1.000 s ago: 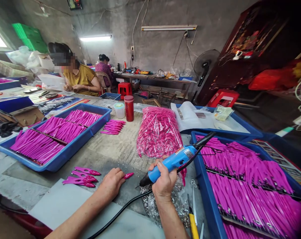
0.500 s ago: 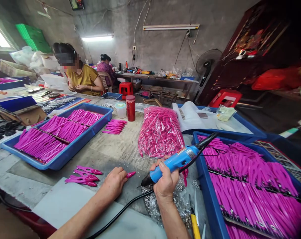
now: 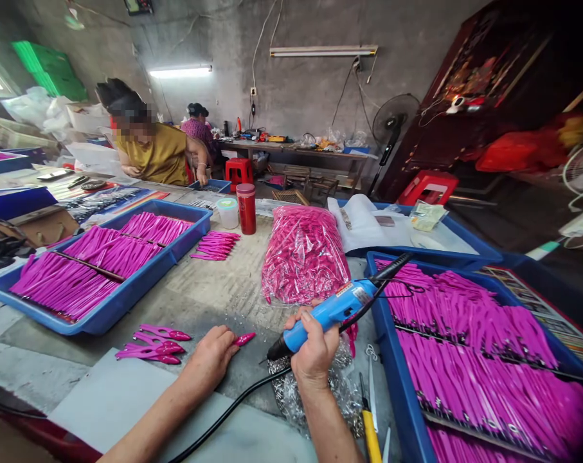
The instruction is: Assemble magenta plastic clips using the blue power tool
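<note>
My left hand [image 3: 211,355] is closed on a pink plastic piece [image 3: 245,339], holding it low over the table with its glossy pointed end facing right. In my right hand [image 3: 315,350] is a blue electric screwdriver [image 3: 326,314]. It is tilted, and its black tip points down and left, a short way right of the piece and apart from it. Beneath the right hand and wrist lies a clear bag of small metal parts [image 3: 286,392], partly hidden. Several forked pink pieces [image 3: 151,345] lie left of my left hand.
Blue trays of pink pieces stand left [image 3: 91,325] and right [image 3: 385,334]. A stuffed clear bag [image 3: 305,254], a red canister [image 3: 246,209] and a small tub [image 3: 227,213] stand farther back. A black cord [image 3: 224,415] crosses the front. Yellow-handled tool [image 3: 371,437] lies right. Two people sit beyond.
The view has shifted slightly. Both hands keep their grip, and the screwdriver tip stays apart from the pink piece. The nearer person has reached an arm toward a small blue tray.
</note>
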Tool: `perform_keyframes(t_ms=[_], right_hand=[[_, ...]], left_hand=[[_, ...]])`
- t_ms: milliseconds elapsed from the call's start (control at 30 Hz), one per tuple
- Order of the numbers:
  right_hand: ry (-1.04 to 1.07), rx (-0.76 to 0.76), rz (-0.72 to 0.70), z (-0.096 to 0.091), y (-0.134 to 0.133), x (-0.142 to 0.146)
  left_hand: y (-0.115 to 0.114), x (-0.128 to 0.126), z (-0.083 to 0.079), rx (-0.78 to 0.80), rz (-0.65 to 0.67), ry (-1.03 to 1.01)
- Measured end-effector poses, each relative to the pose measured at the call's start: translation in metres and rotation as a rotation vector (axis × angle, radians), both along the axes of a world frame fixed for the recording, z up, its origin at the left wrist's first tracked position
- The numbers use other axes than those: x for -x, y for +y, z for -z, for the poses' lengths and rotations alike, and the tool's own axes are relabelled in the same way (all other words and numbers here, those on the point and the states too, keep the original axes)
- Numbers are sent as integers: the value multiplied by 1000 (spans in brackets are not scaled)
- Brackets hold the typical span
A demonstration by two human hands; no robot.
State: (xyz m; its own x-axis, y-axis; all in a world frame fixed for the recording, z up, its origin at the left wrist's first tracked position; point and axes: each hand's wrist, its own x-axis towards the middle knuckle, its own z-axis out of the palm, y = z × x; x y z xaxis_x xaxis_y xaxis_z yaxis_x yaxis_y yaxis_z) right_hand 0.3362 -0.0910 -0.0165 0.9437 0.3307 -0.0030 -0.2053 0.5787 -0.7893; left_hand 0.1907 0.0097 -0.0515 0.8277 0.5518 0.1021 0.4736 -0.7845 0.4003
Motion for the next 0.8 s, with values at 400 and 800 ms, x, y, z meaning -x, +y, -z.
perform_keyframes(t_ms=[400, 800], right_hand=[[19, -6, -15, 3, 0, 0], [17, 0, -8, 1, 1, 0]], left_hand=[[-4, -13, -20, 42, -47, 295], [-7, -13, -18, 30, -64, 277]])
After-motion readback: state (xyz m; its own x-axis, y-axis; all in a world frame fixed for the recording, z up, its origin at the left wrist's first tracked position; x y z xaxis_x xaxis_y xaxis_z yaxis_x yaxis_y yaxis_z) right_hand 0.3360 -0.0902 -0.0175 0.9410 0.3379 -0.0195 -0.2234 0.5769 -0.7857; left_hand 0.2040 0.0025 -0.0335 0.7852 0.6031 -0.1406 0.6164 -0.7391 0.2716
